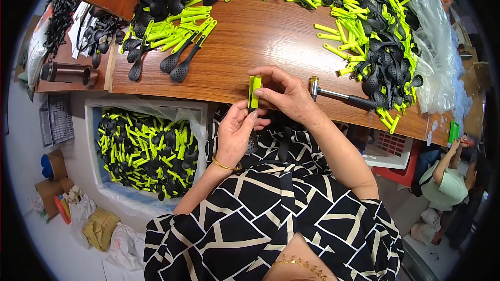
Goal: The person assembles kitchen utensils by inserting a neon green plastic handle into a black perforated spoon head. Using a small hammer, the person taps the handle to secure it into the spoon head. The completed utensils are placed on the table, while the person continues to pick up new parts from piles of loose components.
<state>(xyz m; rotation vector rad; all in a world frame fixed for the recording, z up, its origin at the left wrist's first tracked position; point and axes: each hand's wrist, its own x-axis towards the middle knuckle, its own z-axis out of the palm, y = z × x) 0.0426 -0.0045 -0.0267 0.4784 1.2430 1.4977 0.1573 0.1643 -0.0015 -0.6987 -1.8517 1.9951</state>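
Observation:
My left hand (pixel 235 132) is closed round the black neck of a slotted spoon (pixel 251 144), which I hold upright at the table's front edge. The perforated bowl hangs below my fingers, over my lap. At the upper end is a lime green handle (pixel 255 92) with a dark strip along it. My right hand (pixel 289 96) pinches this handle between thumb and fingers. How far the shaft sits inside the handle is hard to make out. Just right of my right hand lies a small hammer (pixel 338 95) with a brass-coloured head and black grip.
Heaped spoons and loose green handles (pixel 351 36) cover the wooden table's (pixel 260 31) back and right; more spoons (pixel 179 67) lie left. A lined bin (pixel 151 151) of green-handled spoons stands below, left. A steel flask (pixel 67 74) lies far left. Another person (pixel 445 184) sits far right.

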